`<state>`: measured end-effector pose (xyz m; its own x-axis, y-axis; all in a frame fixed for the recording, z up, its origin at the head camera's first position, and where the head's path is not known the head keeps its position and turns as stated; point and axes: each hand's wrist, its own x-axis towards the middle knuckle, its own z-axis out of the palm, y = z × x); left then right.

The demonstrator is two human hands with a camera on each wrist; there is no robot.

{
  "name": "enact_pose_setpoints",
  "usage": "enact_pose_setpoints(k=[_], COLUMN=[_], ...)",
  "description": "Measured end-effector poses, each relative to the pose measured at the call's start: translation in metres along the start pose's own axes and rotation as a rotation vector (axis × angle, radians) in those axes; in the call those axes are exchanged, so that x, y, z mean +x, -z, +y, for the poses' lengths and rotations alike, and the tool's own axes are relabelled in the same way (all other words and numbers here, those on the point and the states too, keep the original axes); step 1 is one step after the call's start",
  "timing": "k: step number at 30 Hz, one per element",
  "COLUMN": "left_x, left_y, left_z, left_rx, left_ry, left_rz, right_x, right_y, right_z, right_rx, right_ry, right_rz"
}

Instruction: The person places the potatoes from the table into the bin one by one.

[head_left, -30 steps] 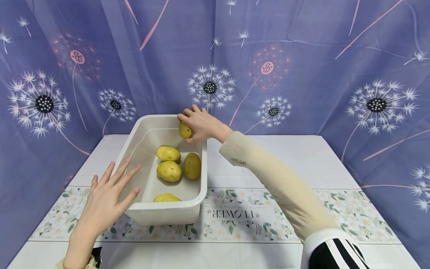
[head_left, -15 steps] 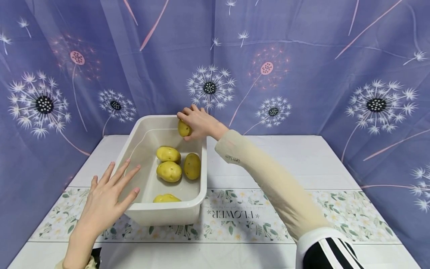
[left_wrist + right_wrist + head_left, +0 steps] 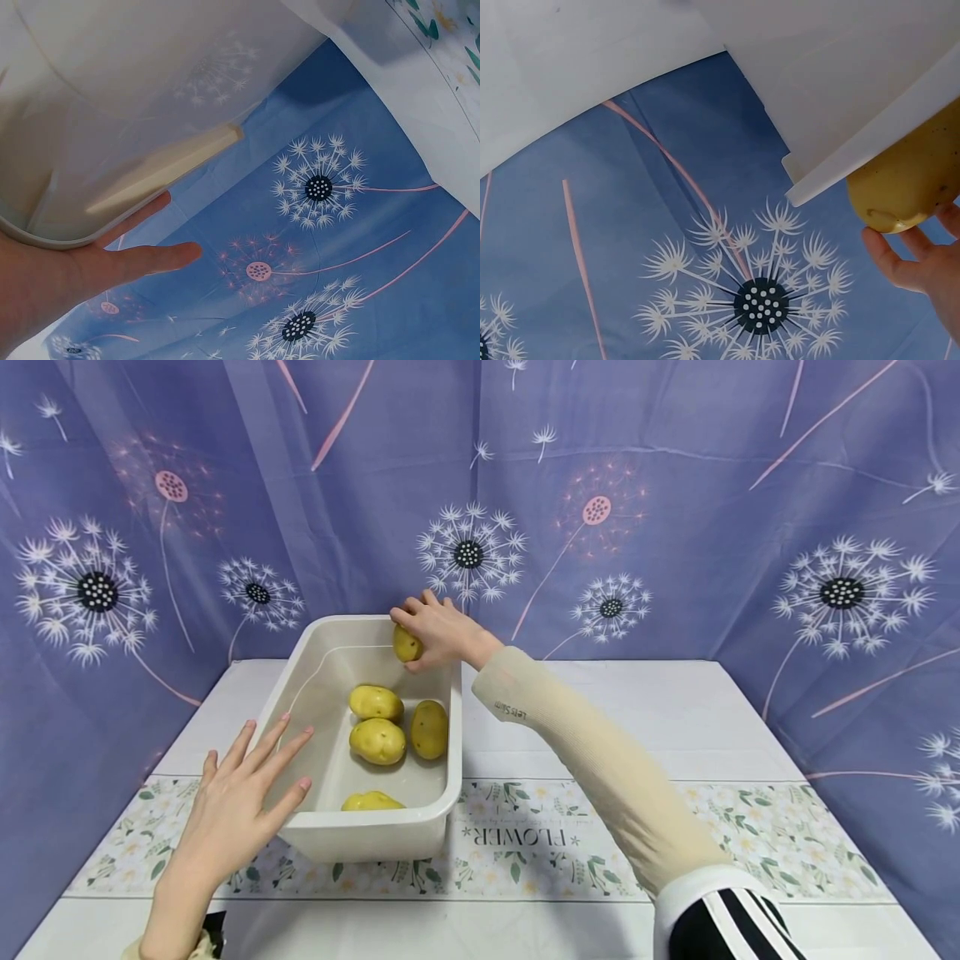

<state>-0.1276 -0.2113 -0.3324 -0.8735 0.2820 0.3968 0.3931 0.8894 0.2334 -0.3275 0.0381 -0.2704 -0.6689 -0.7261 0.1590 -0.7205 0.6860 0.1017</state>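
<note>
In the head view my right hand [image 3: 442, 633] grips a yellow potato [image 3: 407, 644] above the far right corner of a white tub [image 3: 360, 822]. The right wrist view shows the same potato [image 3: 911, 180] by the tub's rim, fingertips against its end. Several more potatoes lie inside the tub: two side by side in the middle [image 3: 377, 742], one along the right wall [image 3: 430, 730], and one partly hidden behind the near wall [image 3: 372, 801]. Spread fingers mark my left hand [image 3: 236, 802], at the tub's near left rim and holding nothing; in the left wrist view that hand [image 3: 97, 270] is against the rim.
The tub stands on a white table [image 3: 600, 718] crossed by a flower-printed band [image 3: 517, 839]. Behind and at both sides hangs a purple curtain [image 3: 660, 410] with dandelion prints, close to the tub's far end.
My right hand has shifted slightly left with the potato in its grip, and the forearm has followed. The left hand and the potatoes in the tub have stayed put.
</note>
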Motion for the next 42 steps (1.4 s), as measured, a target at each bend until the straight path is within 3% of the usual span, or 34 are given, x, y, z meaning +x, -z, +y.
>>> enact_pose_setpoints(k=[33, 42], left_x=[0.0005, 0.0008], left_y=[0.0006, 0.0004], left_z=[-0.0001, -0.0004], left_rx=[0.012, 0.007], left_ry=[0.009, 0.013], left_rz=[-0.014, -0.025], right_x=[0.0013, -0.0039], right_y=[0.0005, 0.0028], right_z=[-0.0003, 0.0047], right_rx=[0.014, 0.033], right_ry=[-0.034, -0.015], right_rz=[-0.041, 0.001])
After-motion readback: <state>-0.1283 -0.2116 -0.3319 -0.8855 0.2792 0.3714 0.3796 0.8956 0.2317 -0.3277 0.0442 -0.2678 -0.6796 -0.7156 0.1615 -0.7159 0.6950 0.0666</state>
